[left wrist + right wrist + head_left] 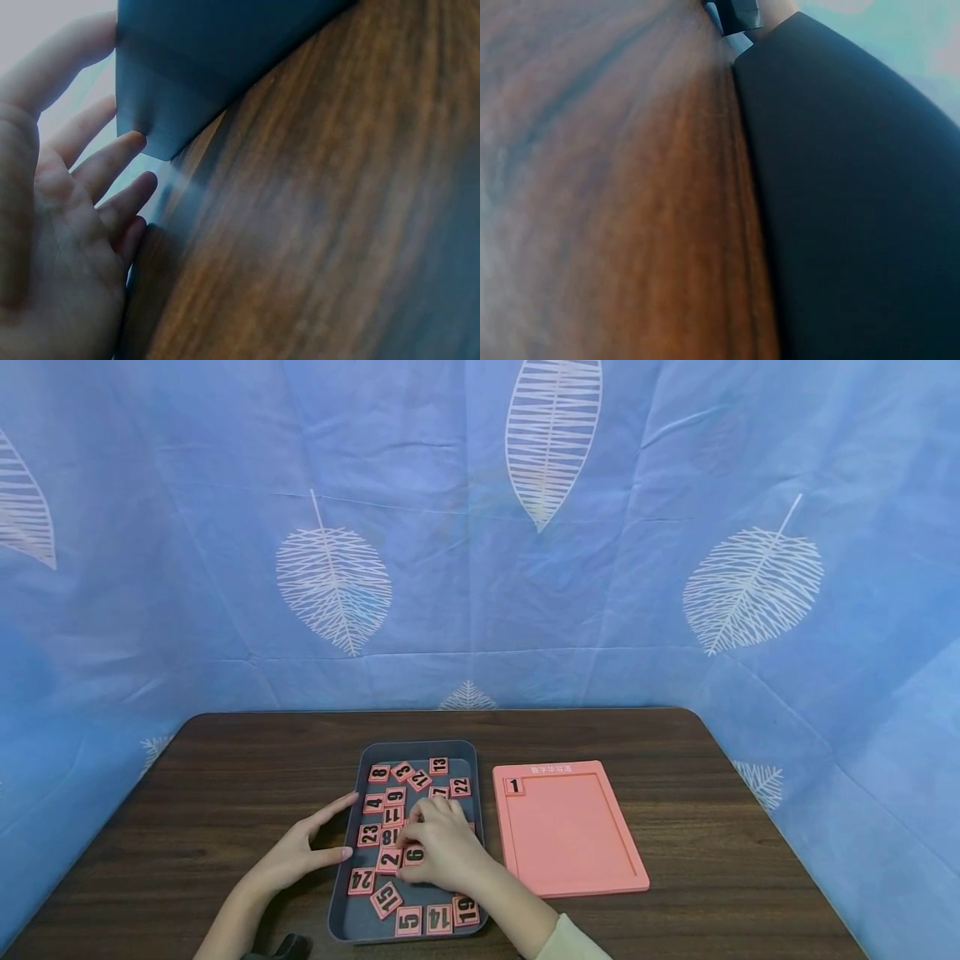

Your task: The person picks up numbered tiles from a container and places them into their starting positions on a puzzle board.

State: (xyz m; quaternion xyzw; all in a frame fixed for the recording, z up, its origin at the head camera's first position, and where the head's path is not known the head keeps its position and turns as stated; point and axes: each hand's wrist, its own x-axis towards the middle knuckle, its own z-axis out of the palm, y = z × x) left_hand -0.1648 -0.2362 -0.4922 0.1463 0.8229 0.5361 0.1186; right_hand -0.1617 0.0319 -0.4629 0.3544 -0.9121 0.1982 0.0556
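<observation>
A dark grey tray (347, 910) full of loose pink-edged number tiles lies in front of me in the head view. My right hand (444, 847) reaches over it from the right, thumb and fingertips at the two near corners of the number 2 tile (388, 860), pinching it. Below that palm lies the number 6 tile (414, 855). My left hand (296, 852) is at the tray's left side, thumb and fingertips spread along the rim. The left wrist view shows its straight fingers (112, 161) by the tray wall (202, 67). The right wrist view shows only the tray's outer side (855, 187).
Right of the tray lies a pink board (570, 835) with a raised frame; the number 1 tile (514, 786) sits in its upper left corner. Both rest on a dark wooden table (712, 860). A blue leaf-patterned cloth (465, 568) hangs behind the table.
</observation>
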